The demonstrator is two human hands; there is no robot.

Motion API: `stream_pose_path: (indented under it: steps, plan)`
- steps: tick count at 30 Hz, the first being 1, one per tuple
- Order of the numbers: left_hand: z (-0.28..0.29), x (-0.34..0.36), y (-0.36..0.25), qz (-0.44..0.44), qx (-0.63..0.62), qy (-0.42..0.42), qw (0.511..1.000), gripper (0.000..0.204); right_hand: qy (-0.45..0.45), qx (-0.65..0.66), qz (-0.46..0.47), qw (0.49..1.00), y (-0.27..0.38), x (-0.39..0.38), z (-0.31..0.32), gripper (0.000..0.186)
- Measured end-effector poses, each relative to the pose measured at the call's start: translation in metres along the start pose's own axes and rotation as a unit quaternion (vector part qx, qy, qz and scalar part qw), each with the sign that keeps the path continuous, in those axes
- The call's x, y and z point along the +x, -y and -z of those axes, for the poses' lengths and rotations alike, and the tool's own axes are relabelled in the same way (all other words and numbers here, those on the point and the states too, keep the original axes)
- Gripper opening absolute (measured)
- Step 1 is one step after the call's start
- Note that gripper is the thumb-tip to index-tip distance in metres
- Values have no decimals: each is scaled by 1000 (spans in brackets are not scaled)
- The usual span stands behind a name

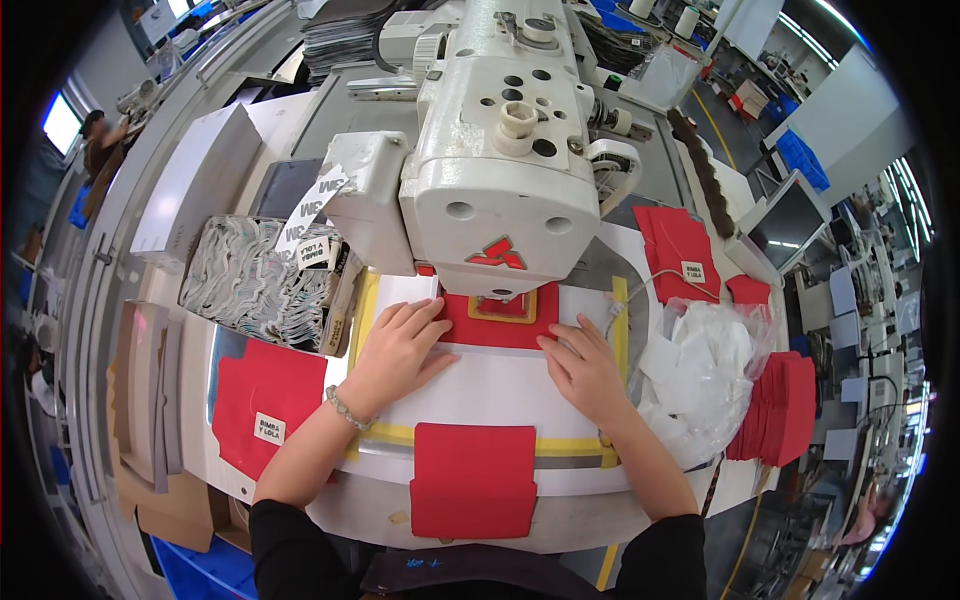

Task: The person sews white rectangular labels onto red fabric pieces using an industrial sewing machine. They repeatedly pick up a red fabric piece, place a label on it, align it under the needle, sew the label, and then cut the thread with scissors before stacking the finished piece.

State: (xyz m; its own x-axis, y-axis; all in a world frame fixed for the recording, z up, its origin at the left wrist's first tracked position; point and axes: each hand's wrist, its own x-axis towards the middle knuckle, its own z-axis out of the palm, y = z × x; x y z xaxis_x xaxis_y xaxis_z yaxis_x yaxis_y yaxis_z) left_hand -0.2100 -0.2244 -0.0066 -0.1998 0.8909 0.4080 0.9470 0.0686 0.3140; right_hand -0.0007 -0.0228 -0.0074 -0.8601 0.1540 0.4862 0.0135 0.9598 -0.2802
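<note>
- Head view: both hands lie flat on a white template sheet (490,385) on the bed of a white industrial sewing machine (500,150).
- Left hand (398,350): open, fingers spread, palm down. Fingertips touch the near edge of the red fabric piece (500,322) under the machine head. Nothing gripped. Beaded bracelet (346,408) on that wrist.
- Right hand (582,368): also open and flat, fingers just beside the red piece's right lower edge. Pressing, not pinching.
- Red fabric piece sits between the hands and the needle area, with a yellow-edged frame (503,308) over its middle. Needle itself is hidden by the head.
- Judgement on doing it well: keep both palms flat with even pressure so the piece stays square to the frame; keep fingertips on the near edge, out from under the head.
- Yellow tape (470,438) borders the template and looks usable as an alignment reference.
- Nearby: folded red piece (473,478) at the near table edge; red panel with a small white label (262,400) to the left; stack of red pieces (782,405) to the right; clear bag of white pieces (700,375) beside the right hand; tray of printed labels (255,280) at upper left.
- Another person (100,140) is far off at upper left, not involved.
</note>
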Motion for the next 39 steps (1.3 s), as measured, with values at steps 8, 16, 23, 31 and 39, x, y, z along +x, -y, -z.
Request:
stream_pose_path:
  steps: [8, 16, 23, 31, 39]
  plan:
    - [-1, -1, 1, 3, -10, 5, 1000, 37, -9, -30, 6, 999, -1, -2, -1, 21]
    - [-2, -1, 0, 8, -6, 17, 1000, 36, 32, -79, 12, 996, 2, 4, 4, 23]
    - [-2, -1, -1, 15, 3, 23, 1000, 38, 24, -107, 9, 994, 0, 4, -1, 22]
    - [3, -2, 4, 50, 23, 12, 998, 37, 15, -102, -13, 995, 2, -1, 0, 20]
    - [-2, -6, 4, 26, 53, -17, 998, 28, 8, -68, -46, 997, 3, 0, 3, 21]
